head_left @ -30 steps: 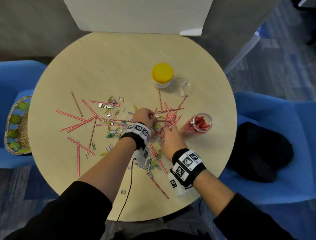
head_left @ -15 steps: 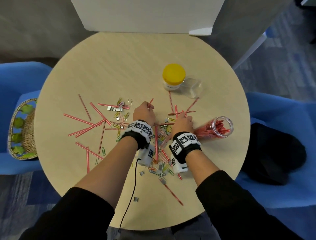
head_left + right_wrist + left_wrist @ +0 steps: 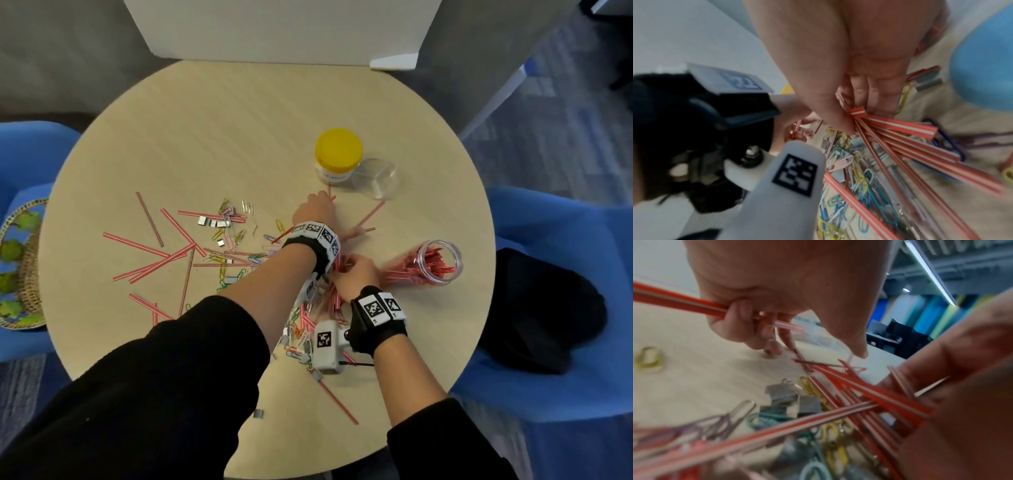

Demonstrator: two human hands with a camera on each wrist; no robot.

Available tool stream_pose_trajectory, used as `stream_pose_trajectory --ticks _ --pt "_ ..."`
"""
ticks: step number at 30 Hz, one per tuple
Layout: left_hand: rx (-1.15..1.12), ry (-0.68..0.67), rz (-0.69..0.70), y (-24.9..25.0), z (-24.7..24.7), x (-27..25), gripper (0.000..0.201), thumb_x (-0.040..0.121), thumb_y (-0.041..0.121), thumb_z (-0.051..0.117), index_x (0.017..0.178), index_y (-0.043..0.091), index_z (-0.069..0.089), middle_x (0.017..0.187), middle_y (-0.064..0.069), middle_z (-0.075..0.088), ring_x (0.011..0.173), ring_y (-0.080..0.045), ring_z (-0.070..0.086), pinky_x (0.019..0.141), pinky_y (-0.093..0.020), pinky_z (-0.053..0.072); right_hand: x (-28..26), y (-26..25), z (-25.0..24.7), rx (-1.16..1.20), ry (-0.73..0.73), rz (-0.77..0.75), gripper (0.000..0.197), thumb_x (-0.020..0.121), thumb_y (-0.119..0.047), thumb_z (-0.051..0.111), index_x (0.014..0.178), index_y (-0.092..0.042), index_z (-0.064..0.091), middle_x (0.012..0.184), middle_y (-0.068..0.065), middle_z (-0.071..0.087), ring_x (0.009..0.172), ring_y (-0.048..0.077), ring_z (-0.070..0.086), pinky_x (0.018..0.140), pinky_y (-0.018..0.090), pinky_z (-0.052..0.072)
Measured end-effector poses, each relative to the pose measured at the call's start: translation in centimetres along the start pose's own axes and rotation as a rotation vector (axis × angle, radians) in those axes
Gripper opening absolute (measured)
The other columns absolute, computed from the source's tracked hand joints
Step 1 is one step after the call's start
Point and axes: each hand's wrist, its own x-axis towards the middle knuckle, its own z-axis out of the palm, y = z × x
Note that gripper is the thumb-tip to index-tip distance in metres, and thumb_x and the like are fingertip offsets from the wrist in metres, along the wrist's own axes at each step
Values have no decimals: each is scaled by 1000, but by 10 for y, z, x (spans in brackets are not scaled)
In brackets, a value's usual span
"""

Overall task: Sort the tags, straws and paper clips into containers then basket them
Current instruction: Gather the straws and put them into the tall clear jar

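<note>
Red-and-white straws (image 3: 150, 265) lie scattered on the round desk (image 3: 212, 137) among paper clips (image 3: 236, 236). Your right hand (image 3: 356, 277) clamps its fingers (image 3: 875, 95) on a bundle of straws (image 3: 906, 141) beside the jar (image 3: 424, 263), which lies on its side. Your left hand (image 3: 315, 210) curls its fingers (image 3: 740, 318) around one straw (image 3: 680, 303) near the yellow-lidded container (image 3: 337, 154).

No readable words, brands or numbers showing anywhere. White label (image 3: 334, 176) on yellow-lidded jar (image 3: 338, 154) carrying print too small and blurred to read. Black-and-white square code markers sitting on wristbands (image 3: 379, 306) and on white camera housing (image 3: 795, 175): patterns only, no letters showing.
</note>
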Motion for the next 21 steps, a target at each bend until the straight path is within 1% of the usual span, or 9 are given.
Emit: stream_pose_trajectory --ticks 3,5,7,9,12,15,17,19,21 --pt "82 -35 27 10 -1 11 68 79 55 71 127 11 49 122 -7 55 111 -27 58 85 -37 49 2 10 -1 14 -44 -9 7 84 -23 70 88 -19 74 87 3 75 80 23 69 73 31 56" --pt "124 -37 56 16 -3 13 38 92 39 62 118 11 60 118 -7 61 107 -26 61 78 -34 49 5 14 -3 33 -63 1 9 86 -24 68 82 -17 72 83 4 73 79 25 69 71 31 55" --pt "139 -53 74 19 -5 13 25 94 31 58 109 12 66 112 -7 66 102 -26 64 73 -32 47 8 15 -4 54 -92 23 18 89 -32 66 89 -14 71 86 6 72 81 26 68 73 32 54" --pt "146 -61 72 19 -8 12 22 93 29 60 106 11 66 110 -7 67 102 -26 64 74 -32 48 10 15 -3 40 -103 32 26 93 -35 60 103 -13 70 94 8 72 86 28 67 78 34 53" --pt "165 -31 43 18 -15 11 21 92 27 64 107 13 65 112 -6 67 104 -25 64 72 -31 46 9 14 -3 69 -103 33 29 100 -31 50 116 -11 63 106 11 69 96 31 64 84 34 50" --pt "176 -13 18 19 -21 8 22 91 27 66 108 13 64 112 -6 67 105 -25 64 72 -31 46 4 15 -3 147 -136 20 19 101 -28 42 102 -18 59 104 11 70 97 31 66 89 40 52" --pt "173 -11 -5 20 -25 3 18 93 20 60 109 11 64 113 -7 67 103 -25 64 73 -32 46 1 18 -3 219 -157 22 19 100 -25 40 91 -21 57 94 8 72 94 31 68 90 45 53" --pt "159 -24 -18 21 -29 -2 18 91 14 62 107 9 64 112 -9 67 102 -27 64 75 -31 47 0 21 -4 250 -166 7 22 100 -21 39 88 -21 57 83 4 71 88 29 68 85 42 53" --pt "177 -121 20 24 -41 -15 24 84 9 67 107 5 63 112 -9 64 104 -29 62 80 -34 50 -2 22 -6 250 -154 -12 22 101 -19 38 87 -22 55 77 2 62 77 24 61 73 36 48"
